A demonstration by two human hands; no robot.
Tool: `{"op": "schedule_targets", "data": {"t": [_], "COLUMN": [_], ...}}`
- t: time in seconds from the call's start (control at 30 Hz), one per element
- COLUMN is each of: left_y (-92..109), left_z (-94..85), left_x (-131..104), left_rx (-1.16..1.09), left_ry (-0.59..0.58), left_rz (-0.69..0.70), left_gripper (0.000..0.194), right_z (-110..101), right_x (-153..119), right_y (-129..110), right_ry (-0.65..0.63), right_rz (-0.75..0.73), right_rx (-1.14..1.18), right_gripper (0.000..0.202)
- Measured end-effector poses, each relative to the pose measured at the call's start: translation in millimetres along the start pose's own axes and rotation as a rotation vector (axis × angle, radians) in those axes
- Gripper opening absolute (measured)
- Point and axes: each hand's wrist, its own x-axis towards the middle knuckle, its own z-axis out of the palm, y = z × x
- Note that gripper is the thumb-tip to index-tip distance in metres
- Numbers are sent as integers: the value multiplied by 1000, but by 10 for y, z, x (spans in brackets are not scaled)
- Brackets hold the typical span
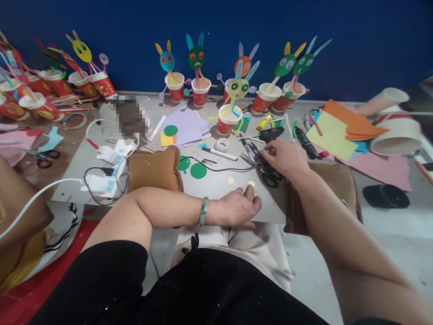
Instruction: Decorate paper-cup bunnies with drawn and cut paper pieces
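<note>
My left hand (pixel 239 207), with a green bangle (pixel 203 211) on its wrist, rests at the table's front edge. Its fingers are loosely bent and apart, and one fingertip touches a small pale yellow paper circle (pixel 251 184). Another yellow circle (pixel 230 180) lies just left of it. My right hand (pixel 287 158) is at a cluster of dark tools, its fingers closed around a dark slim piece I cannot make out. Just below are black-handled scissors (pixel 270 177). Above the fingers lies a black hot glue gun (pixel 271 133). A capped marker (pixel 219 154) and a tape roll (pixel 222 145) sit to the left.
Paper cups with paper-faced figures, one a yellow-faced figure (pixel 238 88), stand along the blue wall. Green paper circles (pixel 198 170) lie beside a brown cushion (pixel 154 169). A power strip (pixel 117 169) with cables is at left. Coloured paper (pixel 329 137) and cardboard tubes (pixel 395 136) are at right.
</note>
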Motion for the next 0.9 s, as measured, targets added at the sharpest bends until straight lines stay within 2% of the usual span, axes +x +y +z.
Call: {"op": "schedule_targets", "data": {"t": [0.13,0.33,0.43,0.53,0.63,0.77,0.9], "left_y": [4,6,14,22,19,-7,-25], "left_z": [-28,-34,-23,-37,-59,-52,3], "left_x": [-17,-22,-24,-35,-43,-41,-30], "left_rx": [-13,-28,-19,-11,-7,-3,13], "left_ry": [-25,-57,-48,-26,-15,15,65], "left_rz": [-4,-13,-11,-17,-21,-5,2], "left_gripper": [82,87,87,86,87,87,85], "right_z": [-77,-79,-14,102,196,185,117], "right_x": [-62,-80,-94,-94,-67,-18,4], "right_y": [66,267,239,35,-283,-697,-929], "right_ry": [8,61,74,58,68,52,-15], "right_rz": [20,28,-95,-324,-489,-536,-535], "right_rx": [-15,-54,44,104,55,-128,-265], "right_gripper": [33,32,29,26,28,34,37]}}
